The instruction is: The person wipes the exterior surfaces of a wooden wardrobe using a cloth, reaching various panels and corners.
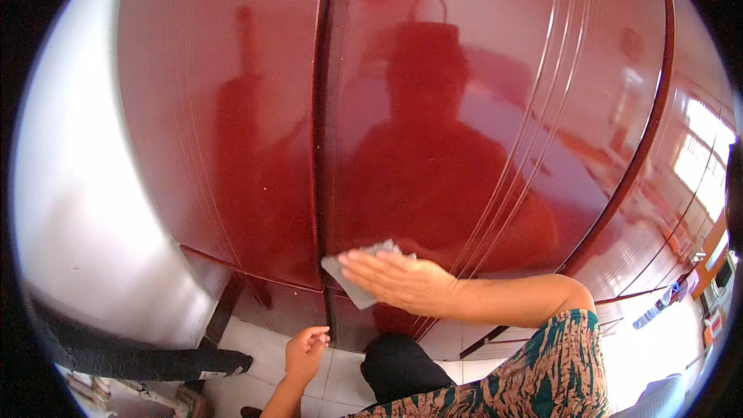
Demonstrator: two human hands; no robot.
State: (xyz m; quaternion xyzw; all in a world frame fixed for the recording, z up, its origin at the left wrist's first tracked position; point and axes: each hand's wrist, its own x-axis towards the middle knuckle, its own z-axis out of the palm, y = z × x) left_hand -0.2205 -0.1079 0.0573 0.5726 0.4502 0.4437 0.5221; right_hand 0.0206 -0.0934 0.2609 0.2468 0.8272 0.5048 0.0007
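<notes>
My right hand lies flat over a folded grey cloth and presses it to the glossy dark red cabinet door. The cloth's edges stick out past the fingertips and above the knuckles, close to the dark vertical gap between two doors. Lower down and to the left, my left hand hangs in front of the cabinet's bottom part, its fingers loosely bent and apart from the thumb. Nothing shows in that hand, and it touches neither cloth nor door.
A second red door stands left of the gap, next to a white wall. At the lower left a black padded bar-like thing juts over the light tiled floor. My dark-clothed knee is below the right arm.
</notes>
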